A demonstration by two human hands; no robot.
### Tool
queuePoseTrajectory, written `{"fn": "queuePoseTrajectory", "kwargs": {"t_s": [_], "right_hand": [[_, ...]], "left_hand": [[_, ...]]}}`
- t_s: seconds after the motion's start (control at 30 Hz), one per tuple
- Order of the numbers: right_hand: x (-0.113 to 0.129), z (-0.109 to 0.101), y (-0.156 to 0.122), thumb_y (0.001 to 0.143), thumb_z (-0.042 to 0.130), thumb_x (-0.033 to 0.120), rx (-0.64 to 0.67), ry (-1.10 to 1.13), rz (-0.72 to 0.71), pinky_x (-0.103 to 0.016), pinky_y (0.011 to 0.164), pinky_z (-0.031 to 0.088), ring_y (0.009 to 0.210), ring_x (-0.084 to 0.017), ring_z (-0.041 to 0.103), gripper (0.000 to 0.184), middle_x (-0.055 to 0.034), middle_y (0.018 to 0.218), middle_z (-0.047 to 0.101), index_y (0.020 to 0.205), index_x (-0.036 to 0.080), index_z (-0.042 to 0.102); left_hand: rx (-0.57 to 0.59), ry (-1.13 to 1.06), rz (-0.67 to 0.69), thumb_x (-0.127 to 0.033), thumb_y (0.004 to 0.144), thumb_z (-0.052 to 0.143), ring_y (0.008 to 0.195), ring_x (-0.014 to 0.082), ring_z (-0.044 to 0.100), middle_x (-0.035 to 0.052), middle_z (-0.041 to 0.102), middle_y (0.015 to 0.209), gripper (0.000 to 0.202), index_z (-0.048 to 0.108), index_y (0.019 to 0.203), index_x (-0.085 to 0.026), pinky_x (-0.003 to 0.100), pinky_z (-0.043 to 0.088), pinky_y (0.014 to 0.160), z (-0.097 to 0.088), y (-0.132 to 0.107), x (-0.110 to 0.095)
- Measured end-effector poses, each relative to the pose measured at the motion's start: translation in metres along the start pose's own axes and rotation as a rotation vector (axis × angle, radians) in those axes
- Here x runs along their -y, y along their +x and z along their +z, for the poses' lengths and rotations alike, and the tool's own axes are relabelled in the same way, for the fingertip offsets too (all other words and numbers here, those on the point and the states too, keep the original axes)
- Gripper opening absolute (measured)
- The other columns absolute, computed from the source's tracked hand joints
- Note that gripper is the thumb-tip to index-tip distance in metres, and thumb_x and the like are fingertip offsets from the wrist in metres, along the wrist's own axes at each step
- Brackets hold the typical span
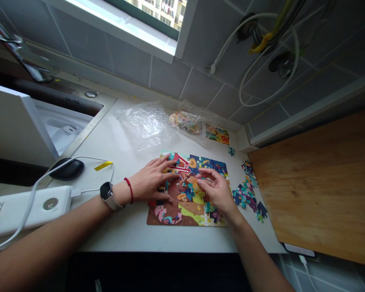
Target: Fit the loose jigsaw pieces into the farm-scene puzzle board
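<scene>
A colourful jigsaw puzzle lies mostly joined on the white counter in front of me. My left hand rests on its left side with the fingers spread. Over the middle of the puzzle, the thumb and fingers of my right hand pinch an orange-toned puzzle piece at its edge. Whether that piece touches the pieces around it I cannot tell. Loose puzzle pieces lie in a heap to the right of the puzzle, and one small piece is apart behind them.
Behind the puzzle are a crumpled clear plastic bag, a bag of pieces and a small picture card. A white power bank with a cable and a black mouse lie left. A wooden board stands right.
</scene>
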State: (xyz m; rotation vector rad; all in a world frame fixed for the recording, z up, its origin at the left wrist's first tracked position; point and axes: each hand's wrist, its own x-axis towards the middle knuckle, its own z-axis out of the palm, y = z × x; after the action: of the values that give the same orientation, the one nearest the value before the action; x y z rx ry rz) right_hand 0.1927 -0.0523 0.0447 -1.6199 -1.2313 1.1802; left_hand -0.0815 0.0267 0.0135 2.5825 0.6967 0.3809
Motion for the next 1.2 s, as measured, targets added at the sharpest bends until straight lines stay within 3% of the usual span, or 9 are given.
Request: {"fn": "queuePoseTrajectory", "kwargs": {"t_s": [0.2, 0.37, 0.47, 0.6, 0.7, 0.8, 0.97, 1.2], "right_hand": [[-0.003, 0.000, -0.002, 0.079, 0.082, 0.052, -0.017, -0.048, -0.013, -0.039, 0.082, 0.066, 0.092, -0.026, 0.078, 0.044, -0.0105, 0.102, 0.080, 0.108, 0.020, 0.075], [0.004, -0.001, 0.001, 0.090, 0.075, 0.047, -0.009, -0.208, -0.104, -0.042, 0.086, 0.065, 0.094, -0.027, 0.078, 0.032, -0.0107, 0.103, 0.083, 0.107, 0.020, 0.081], [0.020, -0.003, 0.008, 0.097, 0.067, 0.032, 0.124, -0.424, -0.257, -0.042, 0.094, 0.062, 0.100, -0.026, 0.077, 0.023, -0.0083, 0.107, 0.083, 0.113, 0.024, 0.082], [0.040, 0.005, 0.018, 0.103, 0.057, 0.020, 0.382, -0.598, -0.533, -0.044, 0.103, 0.059, 0.114, -0.024, 0.073, 0.034, -0.0072, 0.122, 0.080, 0.130, 0.028, 0.075], [0.045, 0.013, 0.014, 0.106, 0.051, 0.019, 0.300, -0.624, -0.638, -0.048, 0.113, 0.052, 0.130, -0.025, 0.065, 0.039, -0.0081, 0.137, 0.072, 0.138, 0.030, 0.069], [0.041, 0.014, 0.000, 0.104, 0.058, 0.024, 0.207, -0.699, -0.577, -0.049, 0.108, 0.055, 0.121, -0.027, 0.067, 0.034, -0.0099, 0.128, 0.073, 0.136, 0.029, 0.070], [0.022, 0.011, -0.023, 0.095, 0.076, 0.031, 0.276, -0.856, -0.523, -0.056, 0.109, 0.055, 0.126, -0.032, 0.062, 0.046, -0.0119, 0.135, 0.070, 0.140, 0.027, 0.066], [-0.005, 0.020, -0.049, 0.101, 0.064, 0.022, 0.167, -0.978, -0.607, -0.062, 0.117, 0.048, 0.149, -0.036, 0.047, 0.033, -0.0141, 0.155, 0.058, 0.133, 0.025, 0.072]], "left_hand": [[-0.016, -0.023, 0.010, -0.071, 0.078, 0.081, 0.155, 0.0515, 0.030, 0.0146, 0.041, 0.167, 0.079, 0.064, 0.145, -0.034, 0.068, 0.035, 0.120, -0.001, 0.000, -0.001], [-0.041, -0.069, 0.045, -0.070, 0.078, 0.082, 0.155, 0.0515, 0.028, 0.0142, 0.041, 0.166, 0.078, 0.065, 0.145, -0.033, 0.069, 0.035, 0.120, 0.002, -0.002, 0.001], [-0.039, -0.070, 0.042, -0.069, 0.078, 0.082, 0.156, 0.0519, 0.026, 0.0146, 0.040, 0.167, 0.078, 0.064, 0.145, -0.032, 0.070, 0.033, 0.121, 0.002, -0.002, 0.001], [-0.021, -0.060, 0.044, -0.067, 0.079, 0.082, 0.156, 0.0524, 0.027, 0.0161, 0.038, 0.168, 0.081, 0.062, 0.148, -0.031, 0.072, 0.032, 0.121, 0.003, -0.002, 0.002], [-0.033, -0.072, 0.043, -0.066, 0.078, 0.083, 0.156, 0.0514, 0.026, 0.0145, 0.038, 0.168, 0.077, 0.065, 0.145, -0.031, 0.071, 0.032, 0.121, 0.003, -0.002, 0.003], [-0.027, -0.084, 0.042, -0.067, 0.078, 0.083, 0.157, 0.0507, 0.025, 0.0138, 0.039, 0.168, 0.076, 0.065, 0.144, -0.031, 0.069, 0.033, 0.122, 0.002, -0.002, 0.002], [-0.017, -0.069, 0.035, -0.067, 0.079, 0.082, 0.157, 0.0517, 0.024, 0.0150, 0.038, 0.168, 0.076, 0.065, 0.144, -0.031, 0.070, 0.032, 0.121, 0.002, -0.002, 0.002], [-0.029, -0.068, 0.030, -0.068, 0.079, 0.082, 0.157, 0.0514, 0.023, 0.0136, 0.037, 0.169, 0.077, 0.064, 0.145, -0.032, 0.070, 0.030, 0.123, 0.004, -0.002, 0.004]]}}
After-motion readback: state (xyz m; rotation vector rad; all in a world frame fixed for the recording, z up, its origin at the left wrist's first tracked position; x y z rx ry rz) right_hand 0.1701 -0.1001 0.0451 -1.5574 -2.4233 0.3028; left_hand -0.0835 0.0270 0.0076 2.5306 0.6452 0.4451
